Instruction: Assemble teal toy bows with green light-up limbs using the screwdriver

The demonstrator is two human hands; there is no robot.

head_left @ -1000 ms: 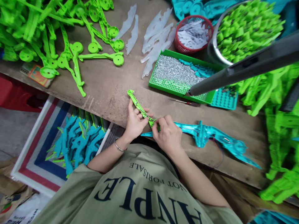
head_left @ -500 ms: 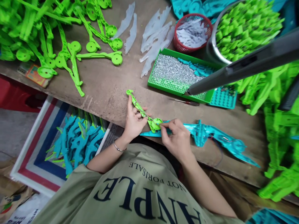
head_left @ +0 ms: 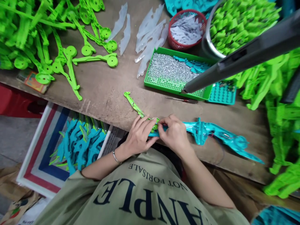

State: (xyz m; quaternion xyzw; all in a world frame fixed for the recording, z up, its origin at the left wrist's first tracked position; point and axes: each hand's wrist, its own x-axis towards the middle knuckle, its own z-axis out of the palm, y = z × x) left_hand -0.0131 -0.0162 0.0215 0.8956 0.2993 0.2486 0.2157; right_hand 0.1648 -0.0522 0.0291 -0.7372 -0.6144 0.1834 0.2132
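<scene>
A narrow bright green plastic arm (head_left: 133,105) with a round end lies over the left end of a long turquoise plastic part (head_left: 212,128) at the table's front edge. My left hand (head_left: 140,135) is closed over the arm's round end and the turquoise part under it, hiding much of both. My right hand (head_left: 175,133) is pinched at the right side of that round end; its fingertips meet there, and what they grip is too small to make out. The turquoise part reaches out to the right beyond my right hand.
A green tray (head_left: 164,89) of small metal pieces, a thin screwdriver (head_left: 184,100) and a red basket (head_left: 187,47) stand behind my hands. A dark grey bar (head_left: 243,57) slants in from the right. Green parts (head_left: 35,34) pile up at left; a box (head_left: 35,165) of turquoise parts sits below.
My left hand has shifted from gripping the green arm's length to covering its round end. The arm has been laid onto the turquoise part. My right hand stays at the round end.
</scene>
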